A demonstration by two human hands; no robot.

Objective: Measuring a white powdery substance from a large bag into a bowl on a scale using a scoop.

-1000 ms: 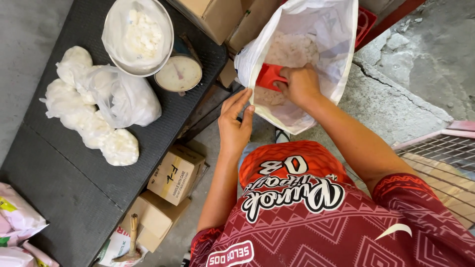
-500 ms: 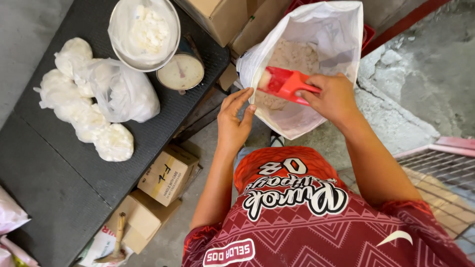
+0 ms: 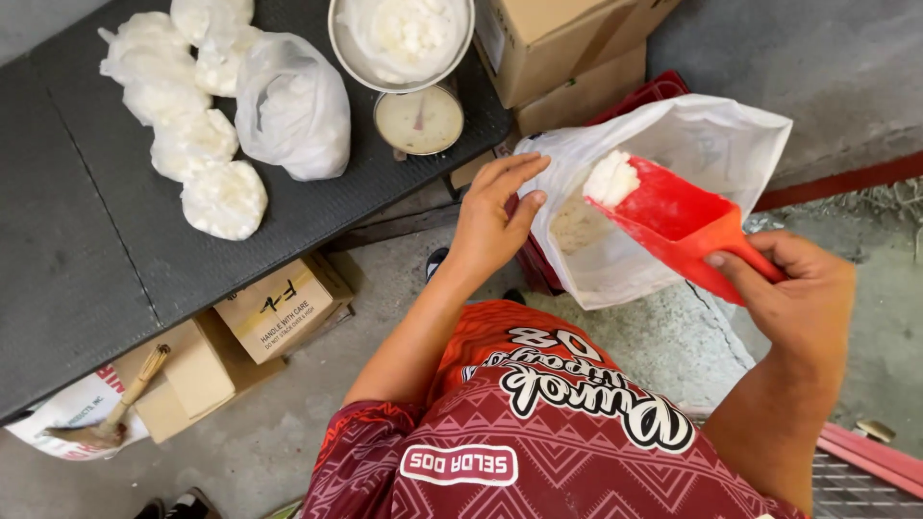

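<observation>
Over the sack (image 3: 673, 144) | right hand (image 3: 793, 298) grip clamped on scoop (image 3: 678, 216) | left hand (image 3: 490, 216) grip apart, touching sack rim

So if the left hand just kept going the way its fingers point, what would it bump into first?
Probably the white sack: the left hand already has its fingertips at the sack's near rim, pointing up and to the right. Depth is hard to judge from above.

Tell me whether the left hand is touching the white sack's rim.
Touching. The head view shows the left hand with its thumb pressed on the rim of the white sack.
</observation>
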